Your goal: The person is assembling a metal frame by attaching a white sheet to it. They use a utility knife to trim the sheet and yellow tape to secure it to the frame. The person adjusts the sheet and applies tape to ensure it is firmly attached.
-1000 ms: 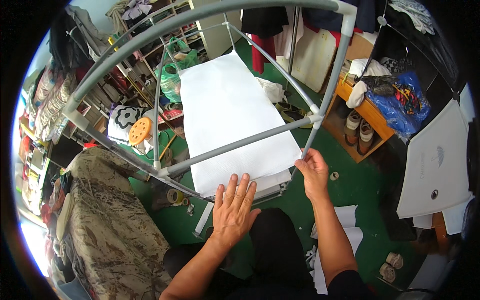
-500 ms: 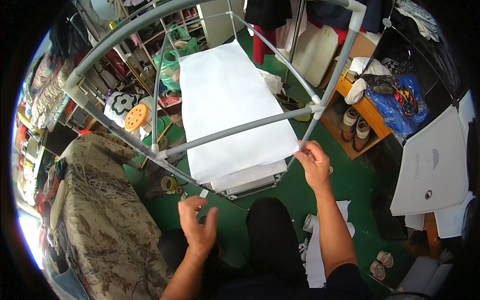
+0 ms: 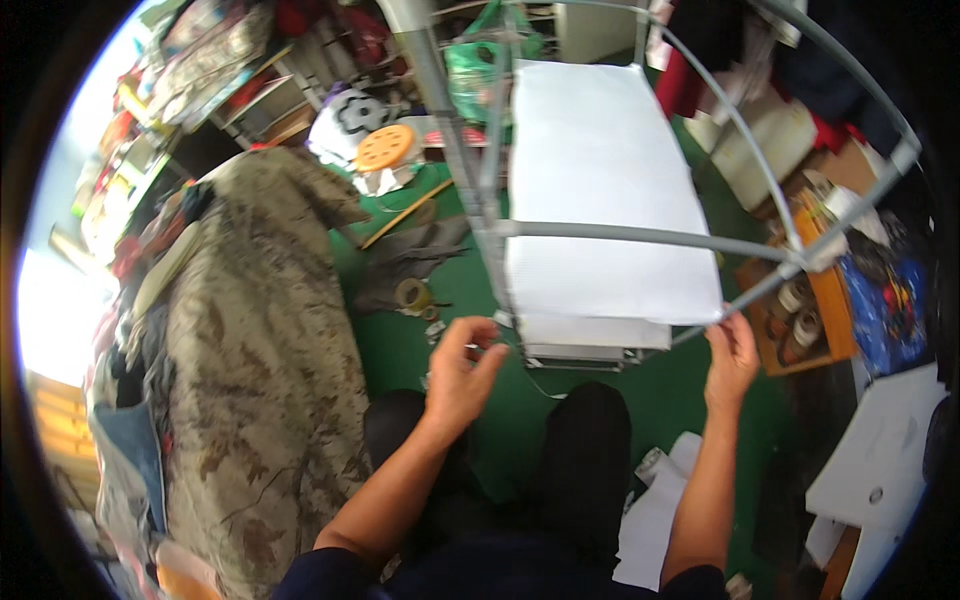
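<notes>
White sheet (image 3: 605,160) in tube frame (image 3: 650,236), right of centre: spread, near edge apparently unfinished
Right hand (image 3: 732,358): clamped on sheet's corner; left hand (image 3: 461,378): empty, fingers apart

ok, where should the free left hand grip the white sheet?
Probably the near edge of the white sheet, toward its left end, left hand pinching from the near side: the sheet looks thin, that edge is exposed, the grey tube crosses in front farther up, and the right hand pinches the near-right corner.
</notes>
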Demonstrator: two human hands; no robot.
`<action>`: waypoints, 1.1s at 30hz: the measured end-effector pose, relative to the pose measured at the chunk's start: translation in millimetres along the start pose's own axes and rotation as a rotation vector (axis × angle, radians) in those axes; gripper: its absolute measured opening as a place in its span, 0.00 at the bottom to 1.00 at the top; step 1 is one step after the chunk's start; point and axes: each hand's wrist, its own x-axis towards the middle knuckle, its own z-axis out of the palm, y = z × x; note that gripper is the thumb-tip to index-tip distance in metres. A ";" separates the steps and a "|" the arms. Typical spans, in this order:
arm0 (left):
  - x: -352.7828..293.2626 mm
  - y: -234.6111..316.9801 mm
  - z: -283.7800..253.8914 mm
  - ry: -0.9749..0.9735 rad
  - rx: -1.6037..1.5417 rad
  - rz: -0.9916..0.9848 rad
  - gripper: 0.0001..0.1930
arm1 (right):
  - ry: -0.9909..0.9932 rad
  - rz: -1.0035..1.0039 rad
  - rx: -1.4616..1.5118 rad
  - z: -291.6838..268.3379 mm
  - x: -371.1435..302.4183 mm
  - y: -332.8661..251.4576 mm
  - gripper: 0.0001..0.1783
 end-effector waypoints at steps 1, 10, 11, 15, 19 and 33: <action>-4.2 -0.1 -1.9 -0.031 0.047 0.003 0.13 | 0.040 -0.024 0.008 -3.7 -3.6 9.7 0.22; -40.1 28.6 -45.7 -0.079 0.267 0.234 0.05 | 0.048 0.341 -0.139 2.6 -88.3 62.6 0.11; -38.3 30.5 -52.7 -0.026 0.261 0.276 0.06 | 0.023 0.373 -0.139 3.6 -97.2 68.9 0.11; -30.8 1.1 -102.0 0.262 0.359 0.171 0.07 | -0.090 0.351 -0.217 16.0 -117.9 79.3 0.11; -25.9 -81.9 -156.3 0.442 0.417 -0.166 0.05 | -0.253 0.139 -0.404 35.9 -118.9 69.3 0.08; 64.6 -361.0 -135.1 0.010 0.746 -0.337 0.14 | -0.394 0.008 -0.842 13.2 -97.2 66.1 0.05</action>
